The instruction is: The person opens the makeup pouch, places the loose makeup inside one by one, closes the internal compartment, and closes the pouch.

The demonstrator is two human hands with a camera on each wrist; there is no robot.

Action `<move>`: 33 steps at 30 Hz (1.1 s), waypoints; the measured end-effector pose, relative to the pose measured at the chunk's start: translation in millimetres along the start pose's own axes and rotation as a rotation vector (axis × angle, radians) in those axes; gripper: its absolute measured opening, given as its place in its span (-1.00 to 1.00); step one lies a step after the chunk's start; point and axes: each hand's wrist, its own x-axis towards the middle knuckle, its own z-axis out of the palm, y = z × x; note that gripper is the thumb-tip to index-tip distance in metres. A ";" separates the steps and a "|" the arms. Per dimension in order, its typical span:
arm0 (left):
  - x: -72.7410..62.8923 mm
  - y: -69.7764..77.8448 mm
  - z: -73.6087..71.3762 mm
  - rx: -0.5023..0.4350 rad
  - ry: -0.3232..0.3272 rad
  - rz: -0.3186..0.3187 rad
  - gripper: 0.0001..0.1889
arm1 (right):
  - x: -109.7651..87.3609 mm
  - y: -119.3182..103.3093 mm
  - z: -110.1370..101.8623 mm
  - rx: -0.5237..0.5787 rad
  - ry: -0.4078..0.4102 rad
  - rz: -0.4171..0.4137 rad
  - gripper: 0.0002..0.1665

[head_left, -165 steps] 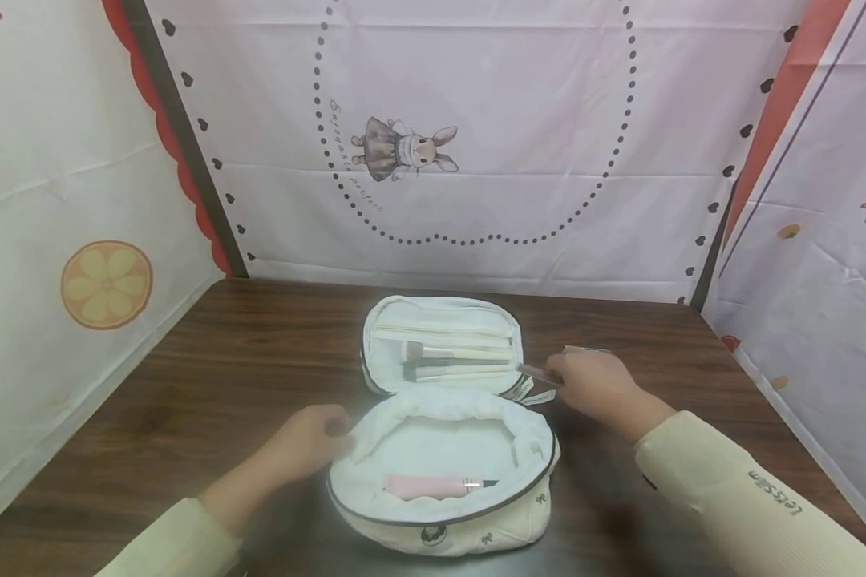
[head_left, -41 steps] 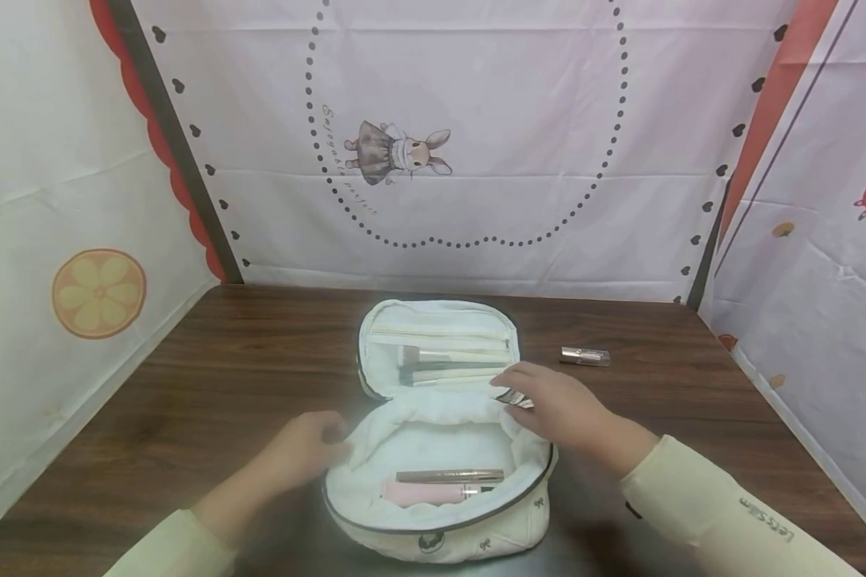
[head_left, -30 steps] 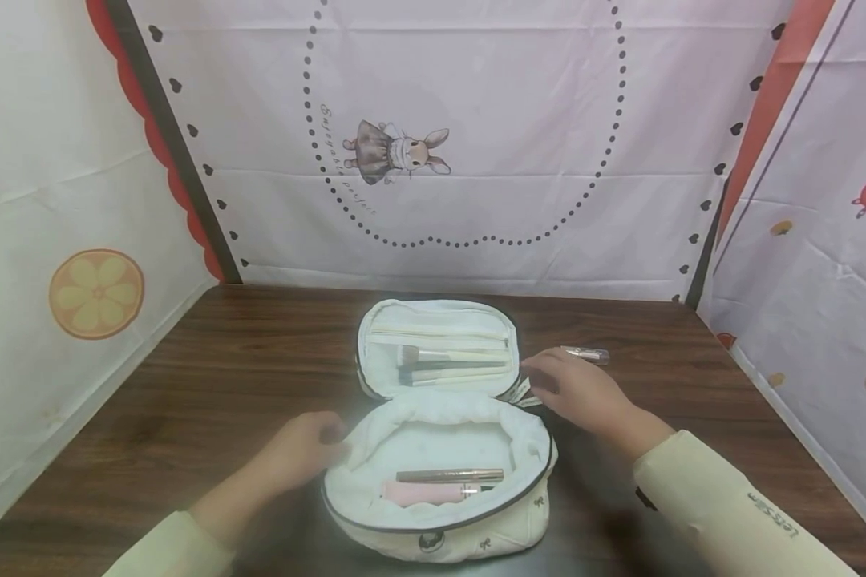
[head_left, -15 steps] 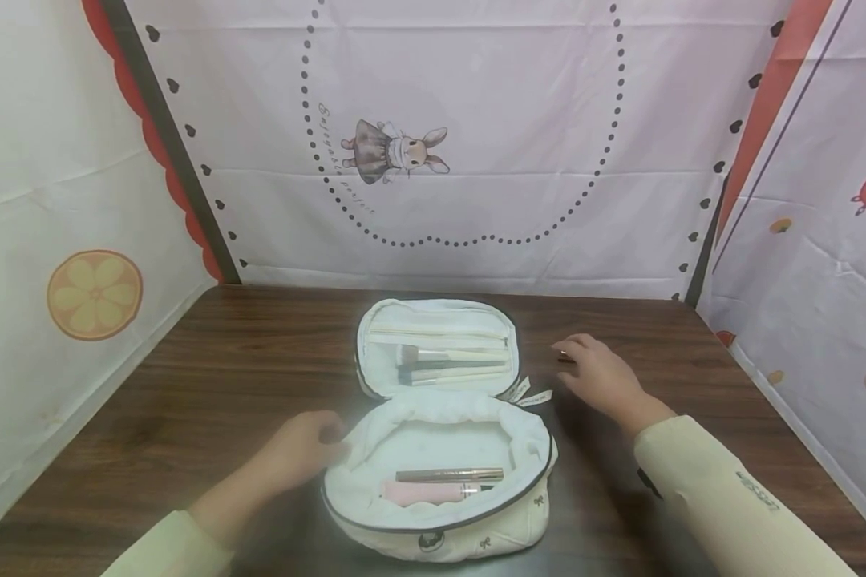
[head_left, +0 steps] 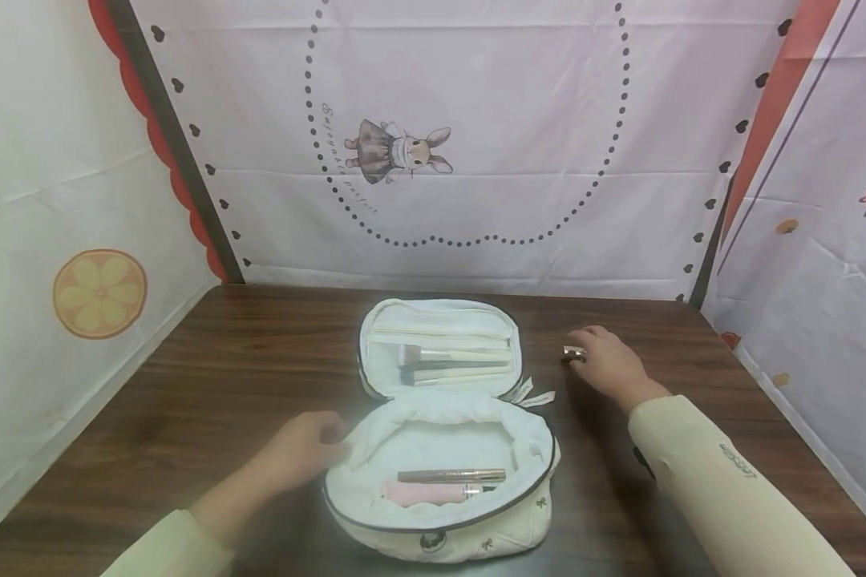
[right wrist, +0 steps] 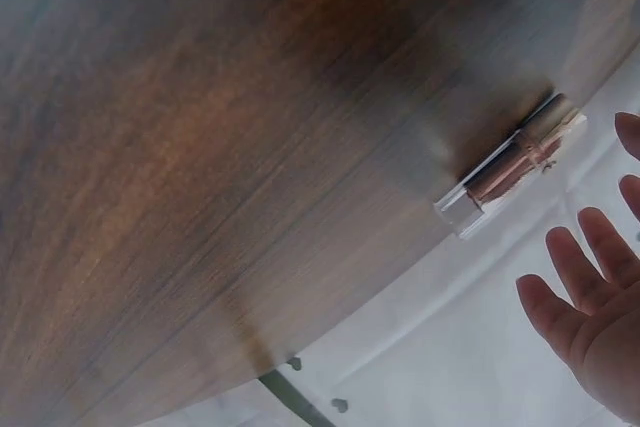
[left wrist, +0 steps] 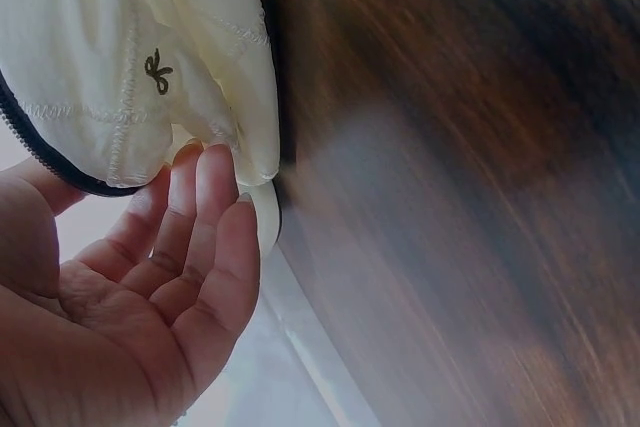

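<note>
A dark brown wood-grain desk runs straight back to a white fabric backdrop, where a grey-dressed rabbit print lies sideways! Left side, white fabric panel: red scalloped edge, big round orange-slice print. Right side, creased white fabric panel, with a wide red band slanting down.

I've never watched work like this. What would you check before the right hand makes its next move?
1. Bag open: ok, lid folded back.
2. Left hand at the bag's rim: ok.
3. Right hand near the small clear-ended tube: ok.
4. Small tube gripped: not ok; the right wrist view shows fingers apart from it.
5. Room inside the bag: ok, bare lining beside the pink tube and metallic stick.
6. Small tube closed tight: cannot tell.
</note>
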 end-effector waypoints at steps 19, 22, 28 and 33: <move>-1.1 0.7 0.2 -0.019 0.001 0.001 -0.86 | 13.5 18.2 10.5 -0.014 -0.123 0.092 -0.53; -0.6 0.9 0.6 -0.020 0.000 -0.011 -0.86 | 14.6 21.5 12.6 -0.014 -0.130 0.098 -0.56; 0.1 1.1 0.6 -0.011 -0.004 -0.026 -0.83 | 15.9 24.3 15.7 -0.042 -0.121 0.093 -0.61; 0.3 0.7 0.3 -0.007 -0.002 -0.026 -0.83 | 14.6 24.5 15.8 -0.054 -0.108 0.084 -0.63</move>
